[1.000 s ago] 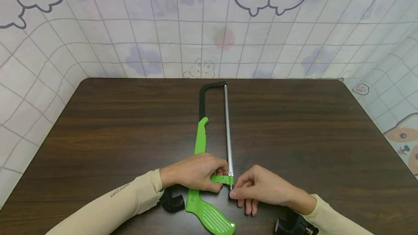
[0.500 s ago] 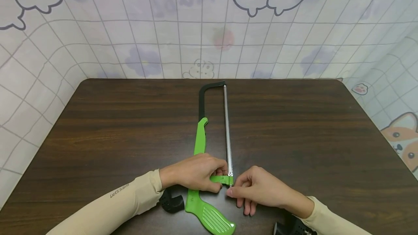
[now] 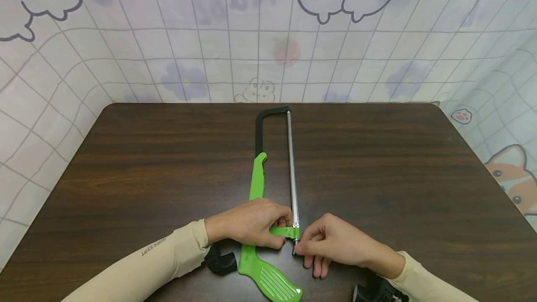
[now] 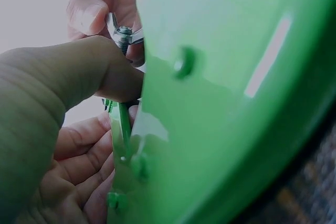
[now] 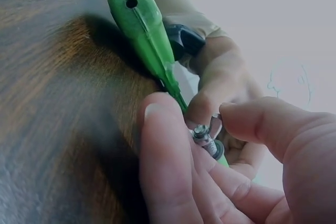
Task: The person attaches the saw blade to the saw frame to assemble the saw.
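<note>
A hacksaw lies on the dark wooden table in the head view, with a green frame (image 3: 258, 181), a black front bow (image 3: 259, 129) and a silver blade (image 3: 292, 171) along its right side. My left hand (image 3: 256, 223) grips the frame just ahead of the ribbed green handle (image 3: 277, 281), its thumb and fingers around the green blade bracket (image 3: 287, 232). At the blade's near end, my right hand (image 3: 335, 241) pinches a metal wing nut (image 5: 205, 134). The left wrist view shows the wing nut's threaded bolt end (image 4: 125, 31); there the green frame hides part of the right hand.
The brown tabletop (image 3: 377, 162) extends around the saw on both sides. A patterned, gridded curtain (image 3: 260, 36) rises behind the far table edge. Black wrist cameras (image 3: 220, 260) sit under both forearms, close to the tabletop.
My right thumb and fingers have shifted slightly at the wing nut, moving left and then back right, and the nut shows more now. The left hand and the saw stay in place.
</note>
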A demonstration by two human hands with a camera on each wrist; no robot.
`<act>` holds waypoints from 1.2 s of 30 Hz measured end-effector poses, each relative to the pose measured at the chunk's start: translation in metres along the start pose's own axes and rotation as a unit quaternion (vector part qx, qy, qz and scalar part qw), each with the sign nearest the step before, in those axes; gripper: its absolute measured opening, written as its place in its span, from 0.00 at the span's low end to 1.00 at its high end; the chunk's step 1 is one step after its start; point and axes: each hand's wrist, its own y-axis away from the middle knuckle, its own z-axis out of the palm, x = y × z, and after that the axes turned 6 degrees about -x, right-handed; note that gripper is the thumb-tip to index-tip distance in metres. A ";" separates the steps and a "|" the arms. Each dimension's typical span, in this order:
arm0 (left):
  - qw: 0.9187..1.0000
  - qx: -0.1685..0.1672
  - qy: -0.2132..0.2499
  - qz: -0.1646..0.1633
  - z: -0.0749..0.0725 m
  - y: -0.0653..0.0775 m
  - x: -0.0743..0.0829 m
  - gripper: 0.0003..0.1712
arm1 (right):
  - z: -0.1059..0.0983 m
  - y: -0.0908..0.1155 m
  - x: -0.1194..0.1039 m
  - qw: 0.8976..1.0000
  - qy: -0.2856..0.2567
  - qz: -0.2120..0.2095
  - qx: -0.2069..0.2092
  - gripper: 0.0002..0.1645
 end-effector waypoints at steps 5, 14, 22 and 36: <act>1.000 0.000 0.000 -0.003 0.001 0.000 -0.001 0.08 | -0.003 0.001 0.002 1.000 -0.015 0.000 -0.016 0.15; 1.000 0.001 0.005 -0.004 0.001 -0.001 -0.001 0.08 | -0.007 0.003 0.004 0.998 -0.042 -0.004 -0.042 0.14; 1.000 0.001 0.003 -0.003 0.001 -0.001 -0.001 0.08 | -0.008 0.003 0.003 0.998 -0.042 -0.003 -0.043 0.14; 1.000 0.000 -0.002 -0.007 0.000 0.000 0.001 0.09 | -0.005 0.001 0.002 1.000 -0.022 0.000 -0.022 0.13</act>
